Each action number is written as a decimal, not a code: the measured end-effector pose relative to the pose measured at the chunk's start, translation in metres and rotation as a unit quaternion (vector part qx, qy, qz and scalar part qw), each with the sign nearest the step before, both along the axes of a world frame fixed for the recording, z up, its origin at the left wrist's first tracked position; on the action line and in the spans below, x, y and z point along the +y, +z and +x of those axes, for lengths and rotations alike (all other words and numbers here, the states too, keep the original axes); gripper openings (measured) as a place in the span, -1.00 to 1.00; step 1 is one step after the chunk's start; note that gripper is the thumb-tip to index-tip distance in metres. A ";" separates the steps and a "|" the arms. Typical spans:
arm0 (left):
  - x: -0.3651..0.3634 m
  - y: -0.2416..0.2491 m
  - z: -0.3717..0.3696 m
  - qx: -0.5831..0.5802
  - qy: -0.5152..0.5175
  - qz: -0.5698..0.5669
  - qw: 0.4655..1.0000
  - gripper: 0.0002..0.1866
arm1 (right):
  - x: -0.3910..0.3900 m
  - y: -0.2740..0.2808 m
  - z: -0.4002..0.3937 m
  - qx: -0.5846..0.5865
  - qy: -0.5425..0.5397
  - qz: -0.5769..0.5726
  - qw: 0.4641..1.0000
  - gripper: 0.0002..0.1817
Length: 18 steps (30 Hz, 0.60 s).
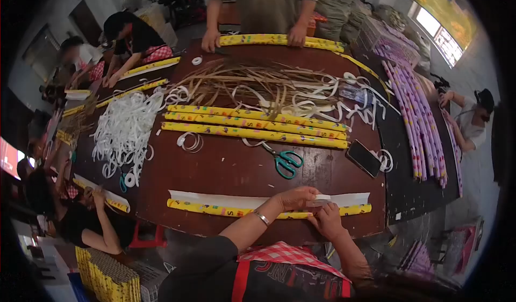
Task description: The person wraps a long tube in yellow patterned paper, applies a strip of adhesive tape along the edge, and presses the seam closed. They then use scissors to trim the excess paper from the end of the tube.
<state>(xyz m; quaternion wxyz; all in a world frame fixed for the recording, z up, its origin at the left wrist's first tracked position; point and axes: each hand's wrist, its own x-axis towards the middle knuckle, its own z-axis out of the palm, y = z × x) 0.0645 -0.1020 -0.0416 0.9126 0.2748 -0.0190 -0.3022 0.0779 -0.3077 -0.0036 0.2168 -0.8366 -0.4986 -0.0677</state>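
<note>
A yellow patterned paper roll lies along the near edge of the dark red table, its white-backed sheet partly unrolled behind it. My left hand, with a metal bracelet at the wrist, is closed in a pinch on a short white strip above the sheet. Beside it, my right hand bends its fingers over the roll, fingertips close to the strip. Green-handled scissors rest farther in, points toward the finished rolls.
Three yellow rolls lie mid-table before brown and white strips. A white ribbon heap sits left; a phone lies right. Purple rolls cover the right-hand table. Across, a person handles another roll; others work left and right.
</note>
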 end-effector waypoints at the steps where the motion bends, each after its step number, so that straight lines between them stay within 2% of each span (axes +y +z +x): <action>1: 0.000 0.001 0.004 -0.014 -0.031 -0.010 0.999 -0.49 | 0.004 0.004 0.000 0.008 0.013 0.027 1.000 -0.66; 2: 0.000 0.001 0.007 -0.013 -0.046 -0.007 0.999 -0.49 | 0.007 0.006 0.001 0.015 0.027 0.054 0.998 -0.64; 5: -0.003 0.000 0.010 -0.051 -0.062 -0.006 0.997 -0.49 | 0.005 0.002 0.002 0.017 0.024 0.041 0.999 -0.63; 8: 0.002 0.004 0.007 -0.052 -0.067 0.042 0.995 -0.49 | 0.005 -0.005 0.005 0.003 0.033 0.063 0.997 -0.64; 12: 0.001 0.000 0.007 -0.092 -0.057 0.013 0.994 -0.53 | 0.000 0.005 0.003 0.027 0.000 0.004 1.000 -0.62; 14: 0.003 0.005 0.009 -0.039 -0.075 0.150 0.985 -0.70 | -0.011 0.006 0.006 0.025 -0.010 -0.003 1.000 -0.60; 15: 0.005 0.005 0.010 -0.078 -0.057 0.107 0.990 -0.80 | -0.018 0.006 0.009 0.019 -0.012 -0.008 1.000 -0.58; 18: 0.005 0.004 0.011 -0.079 -0.071 0.125 0.986 -0.86 | -0.051 0.006 0.023 0.003 -0.068 -0.052 0.996 -0.54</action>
